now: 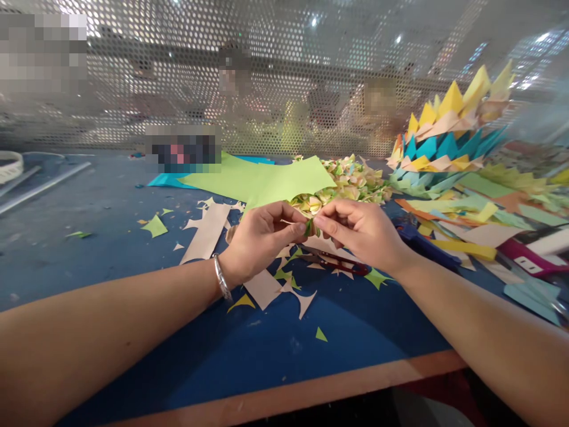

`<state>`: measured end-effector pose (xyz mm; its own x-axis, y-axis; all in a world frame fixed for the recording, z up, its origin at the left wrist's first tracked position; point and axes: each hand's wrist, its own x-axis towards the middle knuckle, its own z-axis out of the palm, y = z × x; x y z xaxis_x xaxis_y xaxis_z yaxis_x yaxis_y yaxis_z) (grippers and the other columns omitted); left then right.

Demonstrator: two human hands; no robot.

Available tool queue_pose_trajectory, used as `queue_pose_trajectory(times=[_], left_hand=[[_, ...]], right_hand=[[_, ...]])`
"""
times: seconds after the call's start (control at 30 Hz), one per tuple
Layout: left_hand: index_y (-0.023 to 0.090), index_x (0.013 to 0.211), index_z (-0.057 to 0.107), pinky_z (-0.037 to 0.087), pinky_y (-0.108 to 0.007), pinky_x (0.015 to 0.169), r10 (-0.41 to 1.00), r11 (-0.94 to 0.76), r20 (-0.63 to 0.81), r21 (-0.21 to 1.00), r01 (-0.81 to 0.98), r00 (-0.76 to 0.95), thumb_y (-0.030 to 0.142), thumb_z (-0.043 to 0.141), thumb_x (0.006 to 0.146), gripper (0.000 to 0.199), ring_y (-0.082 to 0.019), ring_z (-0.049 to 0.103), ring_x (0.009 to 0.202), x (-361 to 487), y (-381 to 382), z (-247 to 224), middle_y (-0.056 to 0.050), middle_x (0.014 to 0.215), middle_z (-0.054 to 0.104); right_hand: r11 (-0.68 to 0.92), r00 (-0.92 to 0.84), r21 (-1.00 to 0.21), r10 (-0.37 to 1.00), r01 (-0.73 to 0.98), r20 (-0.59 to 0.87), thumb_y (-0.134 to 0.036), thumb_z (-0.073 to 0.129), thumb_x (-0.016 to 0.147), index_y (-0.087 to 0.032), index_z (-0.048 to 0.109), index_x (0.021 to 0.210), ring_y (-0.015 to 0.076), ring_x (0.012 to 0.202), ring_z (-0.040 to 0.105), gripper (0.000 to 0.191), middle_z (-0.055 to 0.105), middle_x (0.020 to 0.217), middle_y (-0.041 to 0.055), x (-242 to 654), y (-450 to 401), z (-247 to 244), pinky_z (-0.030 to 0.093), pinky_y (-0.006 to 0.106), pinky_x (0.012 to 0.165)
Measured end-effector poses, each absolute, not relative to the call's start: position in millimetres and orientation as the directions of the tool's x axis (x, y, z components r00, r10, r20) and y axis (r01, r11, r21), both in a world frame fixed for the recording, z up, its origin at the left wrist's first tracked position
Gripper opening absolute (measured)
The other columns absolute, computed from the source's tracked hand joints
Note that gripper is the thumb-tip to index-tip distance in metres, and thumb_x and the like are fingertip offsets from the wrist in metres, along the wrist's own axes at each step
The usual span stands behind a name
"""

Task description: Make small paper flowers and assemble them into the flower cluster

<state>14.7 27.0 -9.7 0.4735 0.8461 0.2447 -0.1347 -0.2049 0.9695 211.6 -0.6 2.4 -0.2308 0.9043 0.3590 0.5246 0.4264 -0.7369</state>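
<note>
Both hands meet over the blue table [178, 367], fingertips nearly touching. Between them is a small green piece [310, 227], the centre for the clock directions here. The left hand [269, 234] comes in from eight o'clock, thumb and forefinger pinched together on the piece; a silver bracelet [221, 279] circles its wrist. The right hand [367, 231] comes in from four o'clock, its thumb and fingertips closed on the other side of the piece, the remaining fingers curled. The piece is small and partly covered, so its exact shape cannot be told.

Just below the right hand, between four and five o'clock, lie red-handled snips [351, 263] among scraps. A cream strip [208, 231] lies at nine o'clock, beside the left hand; a cream scrap [305, 300] and a green triangle [320, 334] at six; a yellow scrap [242, 302] between seven and eight.

At eleven o'clock a large green sheet [284, 178] partly covers a blue sheet [166, 179]. A heap of paper flowers [358, 181] sits between one and two. At two, farther out, stands a tiered paper stack [444, 148]. At three are a dark blue tool [429, 244] and, beyond it, coloured strips [462, 206].
</note>
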Motion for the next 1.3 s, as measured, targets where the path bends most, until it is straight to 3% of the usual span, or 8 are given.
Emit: queue_pose_trajectory(times=[0.4, 0.87, 1.3], left_hand=[[0.015, 0.086, 0.059, 0.057, -0.028, 0.067, 0.86, -0.261, 0.266, 0.963, -0.074, 0.435, 0.017, 0.07, 0.073, 0.017, -0.012, 0.066, 0.068, 16.0, 32.3, -14.7, -0.002, 0.079, 0.065], [0.011, 0.103, 0.068, 0.062, -0.031, 0.079, 0.895, -0.241, 0.219, 0.97, 0.009, 0.389, 0.019, 0.066, 0.076, 0.028, -0.017, 0.072, 0.078, 16.5, 32.5, -13.5, -0.008, 0.09, 0.073], [0.013, 0.092, 0.066, 0.059, -0.026, 0.071, 0.88, -0.261, 0.25, 0.965, -0.03, 0.403, 0.013, 0.062, 0.074, 0.019, -0.013, 0.068, 0.07, 16.7, 32.6, -13.5, -0.004, 0.08, 0.071]], right_hand=[[0.432, -0.242, -0.738, 0.902, 0.518, 0.358, -0.046, 0.061, 0.091, -0.016, 0.065, 0.082, 0.0076, 0.049, 0.051, 0.032, 0.057, 0.064, -0.001, 210.8, -0.1, 1.8, 0.039, 0.022, 0.047], [0.455, -0.26, -0.677, 0.889, 0.578, 0.376, -0.039, 0.064, 0.088, -0.016, 0.068, 0.085, 0.0089, 0.054, 0.055, 0.023, 0.066, 0.072, 0.0017, 207.5, -2.4, 1.8, 0.042, 0.021, 0.051], [0.466, -0.276, -0.667, 0.884, 0.581, 0.377, -0.038, 0.063, 0.089, -0.016, 0.067, 0.086, 0.0096, 0.054, 0.054, 0.022, 0.065, 0.07, 0.0015, 208.7, -2.2, 1.3, 0.042, 0.022, 0.051]])
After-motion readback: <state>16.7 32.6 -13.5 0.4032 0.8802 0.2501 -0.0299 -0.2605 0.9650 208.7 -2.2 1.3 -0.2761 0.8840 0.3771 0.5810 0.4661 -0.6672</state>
